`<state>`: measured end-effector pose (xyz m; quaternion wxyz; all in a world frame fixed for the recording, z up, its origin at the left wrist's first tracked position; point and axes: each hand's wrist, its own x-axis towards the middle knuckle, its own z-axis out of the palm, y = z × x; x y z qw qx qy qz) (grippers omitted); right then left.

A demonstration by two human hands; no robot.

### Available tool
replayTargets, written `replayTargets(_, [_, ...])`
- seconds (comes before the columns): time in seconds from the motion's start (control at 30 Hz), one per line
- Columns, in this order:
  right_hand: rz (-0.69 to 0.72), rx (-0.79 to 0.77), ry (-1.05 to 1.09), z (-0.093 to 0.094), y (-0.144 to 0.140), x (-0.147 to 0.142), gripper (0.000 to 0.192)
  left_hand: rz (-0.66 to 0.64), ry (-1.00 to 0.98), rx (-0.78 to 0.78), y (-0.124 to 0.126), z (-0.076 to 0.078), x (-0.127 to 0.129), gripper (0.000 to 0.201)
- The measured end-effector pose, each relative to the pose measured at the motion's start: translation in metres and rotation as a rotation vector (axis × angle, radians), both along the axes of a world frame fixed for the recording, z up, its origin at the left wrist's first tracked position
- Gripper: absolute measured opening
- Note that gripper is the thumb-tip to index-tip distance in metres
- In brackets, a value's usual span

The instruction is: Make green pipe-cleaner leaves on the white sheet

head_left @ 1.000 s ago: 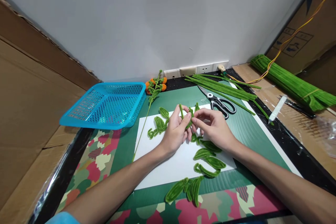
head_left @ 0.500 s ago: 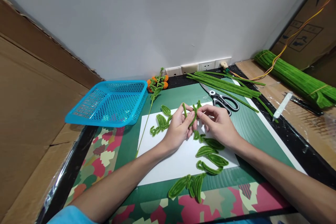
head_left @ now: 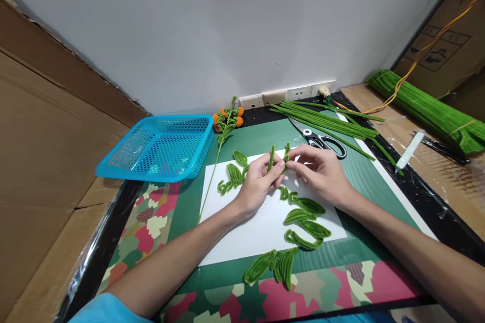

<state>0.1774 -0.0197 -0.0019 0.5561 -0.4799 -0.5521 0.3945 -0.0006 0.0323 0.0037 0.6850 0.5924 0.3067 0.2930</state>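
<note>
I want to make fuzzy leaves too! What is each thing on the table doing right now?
Left hand: pinching the bent green fuzzy wire.
Right hand: pinching the same wire.
Black-handled scissors: closed, lying flat.
Blue plastic mesh basket: tilted, nothing visible inside.
Finished green wire leaves: lying loose on the white paper sheet.

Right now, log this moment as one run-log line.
left hand: pinching green pipe cleaner | right hand: pinching same piece | white sheet: folded green leaves | scissors: idle behind

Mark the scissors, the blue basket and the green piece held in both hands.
scissors [head_left: 329, 144]: head view, black handles.
blue basket [head_left: 161, 146]: head view, mesh floor.
green piece [head_left: 271, 157]: head view, upright end above left fingers.
</note>
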Motion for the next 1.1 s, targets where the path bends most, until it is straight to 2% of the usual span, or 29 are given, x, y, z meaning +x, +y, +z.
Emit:
replayTargets(0.33, [0.09, -0.006, 0.057, -0.0021, 0.0007, 0.0065, 0.007, -0.09, -0.018, -0.05, 0.0022, 0.0007, -0.0036, 0.029])
replayTargets(0.53, [0.083, 0.013, 0.078, -0.004, -0.0005, 0.0075, 0.007, -0.132, -0.013, -0.064, 0.001, 0.003, -0.003, 0.029])
replayTargets(0.83, [0.025, 0.044, 0.076, -0.0017, -0.0032, 0.0037, 0.008, -0.121, -0.014, -0.037, 0.0019, 0.0022, -0.0038, 0.029])
replayTargets(1.1, [0.066, 0.019, 0.052, 0.001, -0.0003, 0.0086, 0.011, -0.12, -0.024, -0.042, 0.0012, 0.003, -0.003, 0.027])
